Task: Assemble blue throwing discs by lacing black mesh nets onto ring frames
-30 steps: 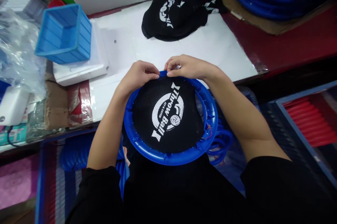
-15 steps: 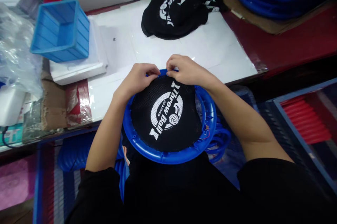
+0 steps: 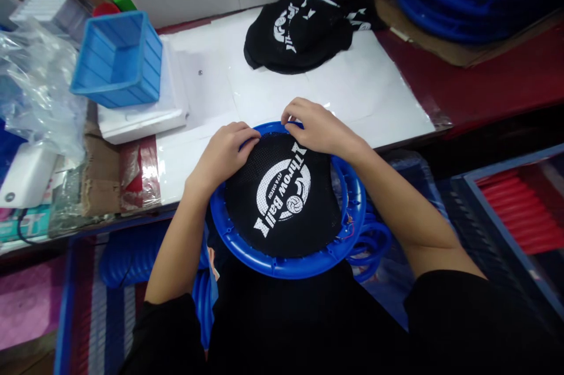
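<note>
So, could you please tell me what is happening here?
A person's left-hand grip and right-hand grip are at the far rim of a blue plastic ring, with space between them. Black "Throw Ball" mesh spans most of the ring, leaving a gap on the right, near thin wires. More printed black fabric lies on the white tabletop.

One cam here, head-worn, tipped forward and steeply down, pretty close over both hands (image 3: 225, 151), with the white surface (image 3: 211, 96) on the far side.
</note>
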`<state>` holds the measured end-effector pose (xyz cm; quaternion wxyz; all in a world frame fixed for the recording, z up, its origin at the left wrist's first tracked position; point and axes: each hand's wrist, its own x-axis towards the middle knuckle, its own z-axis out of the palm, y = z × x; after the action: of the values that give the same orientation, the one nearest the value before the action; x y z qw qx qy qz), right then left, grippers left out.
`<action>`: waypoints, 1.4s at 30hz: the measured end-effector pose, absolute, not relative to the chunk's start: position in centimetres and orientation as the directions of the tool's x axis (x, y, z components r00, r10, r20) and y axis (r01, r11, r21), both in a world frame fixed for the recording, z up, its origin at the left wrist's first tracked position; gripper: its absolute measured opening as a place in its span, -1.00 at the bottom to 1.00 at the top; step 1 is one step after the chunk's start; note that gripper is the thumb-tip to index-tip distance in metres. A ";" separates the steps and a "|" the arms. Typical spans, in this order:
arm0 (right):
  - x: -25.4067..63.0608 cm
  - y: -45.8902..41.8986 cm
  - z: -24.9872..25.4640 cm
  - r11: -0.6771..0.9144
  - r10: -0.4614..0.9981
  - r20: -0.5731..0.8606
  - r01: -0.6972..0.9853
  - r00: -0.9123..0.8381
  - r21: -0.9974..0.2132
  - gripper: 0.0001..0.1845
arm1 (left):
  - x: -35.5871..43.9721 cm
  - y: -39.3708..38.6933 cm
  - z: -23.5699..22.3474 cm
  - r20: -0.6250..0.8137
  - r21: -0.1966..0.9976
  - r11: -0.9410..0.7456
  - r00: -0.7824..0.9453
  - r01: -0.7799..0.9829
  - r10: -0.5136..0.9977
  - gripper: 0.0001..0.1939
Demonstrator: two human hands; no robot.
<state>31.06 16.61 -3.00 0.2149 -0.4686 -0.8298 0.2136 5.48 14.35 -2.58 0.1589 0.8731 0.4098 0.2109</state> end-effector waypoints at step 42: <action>33.2 14.9 -1.6 0.514 0.828 0.234 0.522 -0.510 -0.681 -0.78 | 5.2 1.4 -5.0 0.355 0.666 -0.144 -0.141 0.732 0.924 -0.81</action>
<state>33.25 14.91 -1.64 0.2784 -0.4094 -0.8243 0.2747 5.19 1.40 -4.97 0.1213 0.6440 0.6427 0.3968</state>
